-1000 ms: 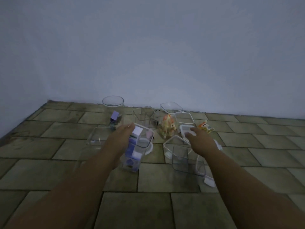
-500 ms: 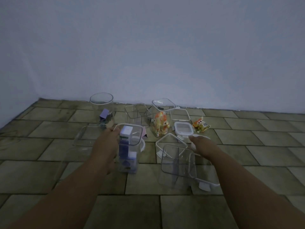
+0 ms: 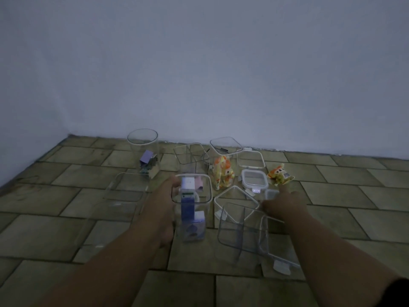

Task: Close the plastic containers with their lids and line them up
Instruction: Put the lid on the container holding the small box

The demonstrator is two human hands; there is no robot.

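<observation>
My left hand point(image 3: 162, 203) grips the left side of a tall clear square container point(image 3: 192, 209) that holds purple and white packets and stands upright on the tiled floor. My right hand point(image 3: 285, 206) reaches forward over a flat clear lid point(image 3: 235, 199), index finger stretched toward a small white-rimmed lid point(image 3: 254, 178); it holds nothing. An empty clear container point(image 3: 238, 231) stands just in front of my right wrist. Farther back are a round jar point(image 3: 145, 149), an empty square container point(image 3: 191, 157) and a container with orange snack packets point(image 3: 223, 167), all without lids.
A loose orange snack packet point(image 3: 279, 175) lies right of the small lid. Another lid point(image 3: 251, 160) leans near the wall. A large clear container point(image 3: 124, 191) lies at the left. The grey wall closes the back; open tiles stretch to both sides.
My left hand has slid lower along the tall container's side. My right hand has moved slightly forward and right, with its index finger now extended toward the small lid. The view has shifted a little.
</observation>
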